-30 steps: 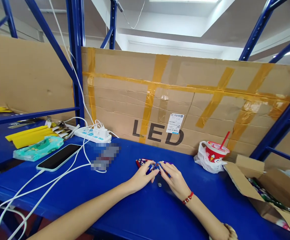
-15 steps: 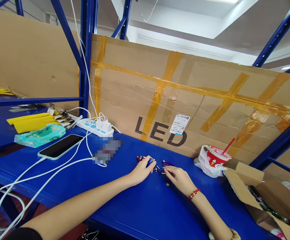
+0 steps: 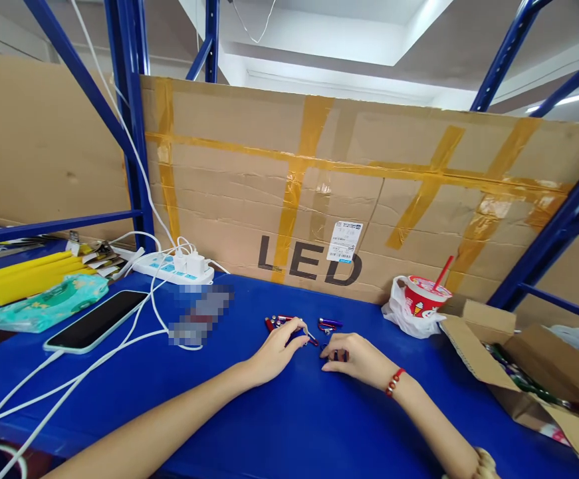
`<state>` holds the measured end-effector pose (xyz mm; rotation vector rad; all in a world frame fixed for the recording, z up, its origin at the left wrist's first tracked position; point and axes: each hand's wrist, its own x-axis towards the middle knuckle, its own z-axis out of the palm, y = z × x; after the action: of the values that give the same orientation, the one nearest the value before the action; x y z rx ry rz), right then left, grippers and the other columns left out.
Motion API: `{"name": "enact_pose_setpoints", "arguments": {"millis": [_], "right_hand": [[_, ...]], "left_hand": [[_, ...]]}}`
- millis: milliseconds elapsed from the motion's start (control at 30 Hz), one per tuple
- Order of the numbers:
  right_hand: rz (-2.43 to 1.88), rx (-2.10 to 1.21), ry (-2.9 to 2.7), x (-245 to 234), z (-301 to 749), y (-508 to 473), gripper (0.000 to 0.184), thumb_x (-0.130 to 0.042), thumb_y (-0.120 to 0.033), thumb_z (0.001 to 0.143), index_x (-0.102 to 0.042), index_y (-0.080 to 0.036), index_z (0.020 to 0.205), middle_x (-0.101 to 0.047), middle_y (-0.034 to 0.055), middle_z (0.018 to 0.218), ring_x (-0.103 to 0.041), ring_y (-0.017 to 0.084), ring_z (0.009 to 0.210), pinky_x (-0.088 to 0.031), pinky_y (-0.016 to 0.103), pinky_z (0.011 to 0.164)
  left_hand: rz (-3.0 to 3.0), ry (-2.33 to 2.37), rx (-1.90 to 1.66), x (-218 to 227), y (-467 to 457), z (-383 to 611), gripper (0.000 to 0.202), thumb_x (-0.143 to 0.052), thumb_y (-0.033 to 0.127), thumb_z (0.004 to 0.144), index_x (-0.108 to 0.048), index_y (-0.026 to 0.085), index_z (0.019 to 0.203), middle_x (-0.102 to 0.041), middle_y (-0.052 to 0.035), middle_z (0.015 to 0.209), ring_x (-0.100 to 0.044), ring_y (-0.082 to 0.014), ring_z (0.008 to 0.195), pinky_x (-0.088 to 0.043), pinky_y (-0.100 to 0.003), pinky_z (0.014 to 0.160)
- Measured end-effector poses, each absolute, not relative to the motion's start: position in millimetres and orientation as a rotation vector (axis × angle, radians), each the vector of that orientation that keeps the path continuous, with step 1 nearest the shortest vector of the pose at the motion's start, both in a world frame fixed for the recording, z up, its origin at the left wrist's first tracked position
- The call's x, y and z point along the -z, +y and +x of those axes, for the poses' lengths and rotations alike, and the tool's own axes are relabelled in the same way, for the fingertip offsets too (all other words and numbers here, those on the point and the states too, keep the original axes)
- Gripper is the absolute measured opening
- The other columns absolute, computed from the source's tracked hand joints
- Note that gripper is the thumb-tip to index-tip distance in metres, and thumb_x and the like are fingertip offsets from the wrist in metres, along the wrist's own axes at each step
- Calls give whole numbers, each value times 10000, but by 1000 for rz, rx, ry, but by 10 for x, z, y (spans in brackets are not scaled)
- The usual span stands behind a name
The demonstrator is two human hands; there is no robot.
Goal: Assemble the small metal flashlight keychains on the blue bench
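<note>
My left hand [image 3: 280,351] is closed, thumb and index finger around a slim, shiny red tube [image 3: 312,341] with a silvery part; most of it is hidden by the fingers. Just beyond that hand lies a small heap of red metal tubes [image 3: 270,324] with silvery ends. To the right of it, my right hand [image 3: 356,359] rests low over the table with its fingers curled in. Small dark pieces [image 3: 338,356] show under its fingertips, too small to name. Behind the right hand lie a blue tube [image 3: 330,322] and a red piece with silver fittings [image 3: 326,328].
A red drink cup [image 3: 425,297] in a white plastic bag stands at the back right, beside an open cardboard box [image 3: 501,389]. On the left are a phone [image 3: 97,320], white cables, a power strip [image 3: 172,267] and a tissue pack [image 3: 50,304]. Cardboard [image 3: 229,193] walls the back.
The view has swung slightly right. My left hand held a blue piece before and now has a red tube. My right hand has drawn back from the left and curled over small pieces.
</note>
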<state>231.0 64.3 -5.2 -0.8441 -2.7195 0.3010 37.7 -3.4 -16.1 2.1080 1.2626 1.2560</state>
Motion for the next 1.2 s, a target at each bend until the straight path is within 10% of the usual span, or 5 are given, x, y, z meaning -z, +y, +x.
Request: {"name": "enact_pose_setpoints", "arguments": {"millis": [367, 1200], "right_hand": [[-699, 51, -2582, 124, 2326, 711, 241, -467, -207, 839, -611, -198, 1032, -602, 58, 1005, -557, 190, 956, -443, 314, 834], [-622, -249, -2064, 212, 2123, 537, 111, -562, -262, 794, -666, -234, 821, -617, -32, 859, -569, 80, 786, -402, 182, 693]], "left_hand": [[2719, 1387, -777, 117, -74, 299, 215, -353, 313, 910, -493, 167, 981, -544, -32, 981, -527, -145, 892, -390, -241, 794], [2750, 1636, -611, 156, -89, 348, 275, -253, 353, 928, -463, 205, 1027, -619, -11, 826, -597, -178, 741, -387, -247, 632]]}}
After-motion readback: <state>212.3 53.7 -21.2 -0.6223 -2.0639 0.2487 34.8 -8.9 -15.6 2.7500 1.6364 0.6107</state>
